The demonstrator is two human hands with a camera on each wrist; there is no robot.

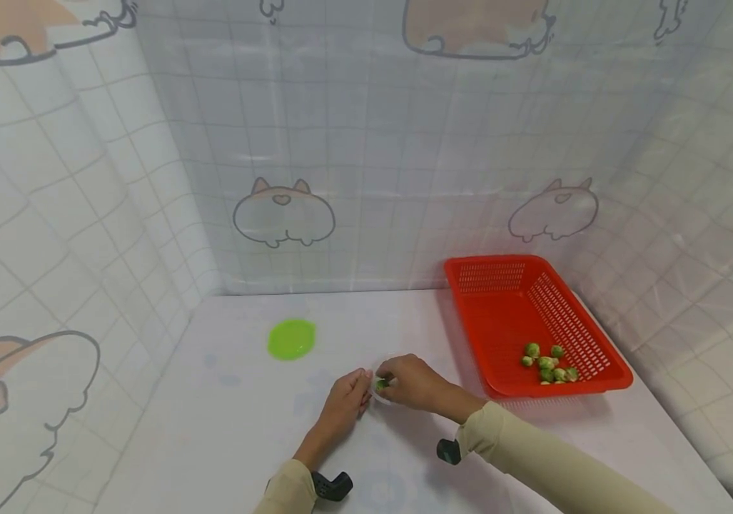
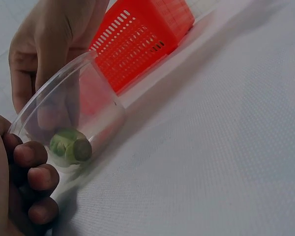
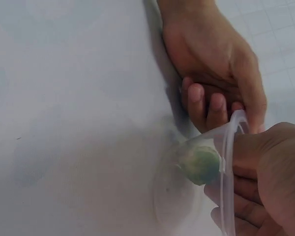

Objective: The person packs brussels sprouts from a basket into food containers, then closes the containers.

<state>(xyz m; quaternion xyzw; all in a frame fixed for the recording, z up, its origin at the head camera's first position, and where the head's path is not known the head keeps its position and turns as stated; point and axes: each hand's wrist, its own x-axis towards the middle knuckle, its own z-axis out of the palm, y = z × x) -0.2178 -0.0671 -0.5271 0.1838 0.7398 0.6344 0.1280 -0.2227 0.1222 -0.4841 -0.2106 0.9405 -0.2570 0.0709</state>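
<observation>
A clear plastic tub (image 2: 105,101) stands on the white table. My left hand (image 1: 342,401) pinches its rim on the left side, thumb against the edge and the other fingers curled. From the right, my right hand (image 1: 416,384) reaches down inside the tub. At its fingertips is a green Brussels sprout (image 2: 71,146), low in the tub and seen through the clear wall; the sprout (image 3: 202,164) also shows in the right wrist view. The fingers seem to pinch it, though their contact is partly hidden.
A red plastic basket (image 1: 501,328) with slotted walls stands at the right, several Brussels sprouts (image 1: 546,363) in its near right corner. A bright green round disc (image 1: 292,339) lies at the back left. Patterned sheets (image 1: 392,143) enclose the table at the back and sides.
</observation>
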